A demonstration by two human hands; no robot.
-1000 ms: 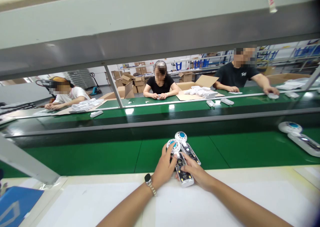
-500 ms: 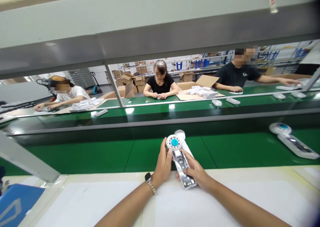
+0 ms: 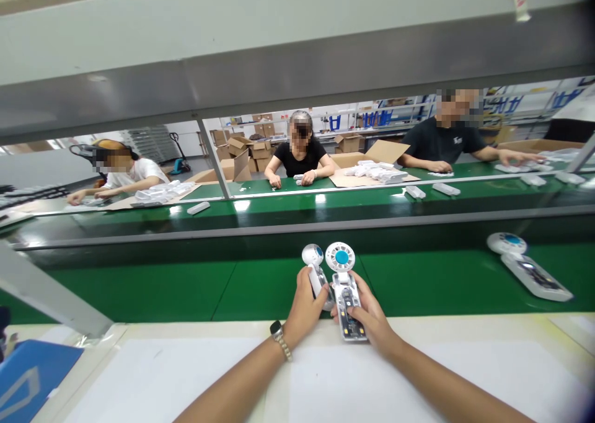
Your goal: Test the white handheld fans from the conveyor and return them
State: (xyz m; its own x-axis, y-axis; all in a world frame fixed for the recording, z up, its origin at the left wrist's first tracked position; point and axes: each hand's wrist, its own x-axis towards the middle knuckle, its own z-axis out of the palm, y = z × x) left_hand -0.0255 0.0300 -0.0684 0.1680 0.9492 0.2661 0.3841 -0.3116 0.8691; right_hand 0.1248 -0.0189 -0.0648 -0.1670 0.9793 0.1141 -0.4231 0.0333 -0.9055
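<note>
My right hand (image 3: 372, 324) is wrapped round a white handheld fan (image 3: 348, 296), thumb on its body. That fan has a round slotted head with a blue centre and a clear front showing the circuit board. Beside it on the left, my left hand (image 3: 304, 308) grips a second handheld fan (image 3: 318, 280), turned partly sideways with its head up. Both fans are held over the near edge of the green belt, heads pointing away from me. A third handheld fan (image 3: 534, 274) lies on the belt at the right.
The near green belt (image 3: 162, 293) runs past my pale worktop (image 3: 186, 373). On a farther belt lie several white casings (image 3: 446, 189). Three co-workers sit beyond it, near piles of white parts (image 3: 379, 172). A metal beam (image 3: 279, 82) crosses above; a blue folder (image 3: 37, 379) lies at lower left.
My left hand has left the front fan's head and now holds the second fan, drawn out to the left. The fan on the near belt has shifted left; casings on the far belt have shifted right.
</note>
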